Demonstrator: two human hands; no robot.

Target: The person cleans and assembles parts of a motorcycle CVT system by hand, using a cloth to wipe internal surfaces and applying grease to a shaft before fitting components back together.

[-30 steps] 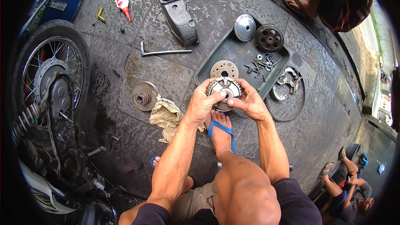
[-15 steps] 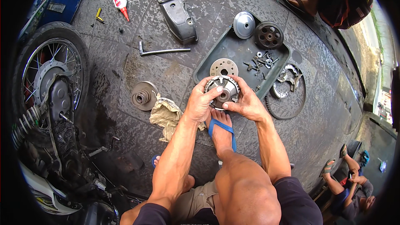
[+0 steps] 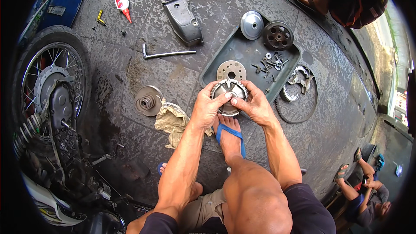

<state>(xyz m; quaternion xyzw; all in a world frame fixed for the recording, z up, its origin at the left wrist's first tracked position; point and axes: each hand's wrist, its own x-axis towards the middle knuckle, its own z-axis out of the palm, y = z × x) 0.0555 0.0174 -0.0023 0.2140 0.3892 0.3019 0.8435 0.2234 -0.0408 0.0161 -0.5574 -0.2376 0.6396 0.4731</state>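
Both hands hold a round metal variator pulley point(image 3: 229, 87) with a toothed rim, above my foot and at the near edge of the tray. My left hand point(image 3: 206, 106) is wrapped round its left side, the thumb on its face. From the right, my right hand point(image 3: 258, 107) grips the rim, its thumb meeting the left one over the hub. A flat disc with holes point(image 3: 231, 67) lies in the tray point(image 3: 229, 52) just beyond the part. To the left, a pulley with a threaded-looking shaft point(image 3: 148, 101) rests on the floor beside a crumpled beige rag point(image 3: 171, 119).
In the tray sit a silver pulley point(image 3: 252, 25), a black drum with holes point(image 3: 278, 36) and several bolts point(image 3: 276, 63). Clutch shoes point(image 3: 299, 82) lie inside a drive belt point(image 3: 316, 102). A wrench point(image 3: 169, 54), cover point(image 3: 184, 19) and glue bottle point(image 3: 122, 4) are farther off. A motorbike wheel point(image 3: 52, 71) stands left.
My right thumb has shifted up and inward onto the hub, beside the left thumb. The pulley has tilted slightly in my hands. The whole view has moved a little.
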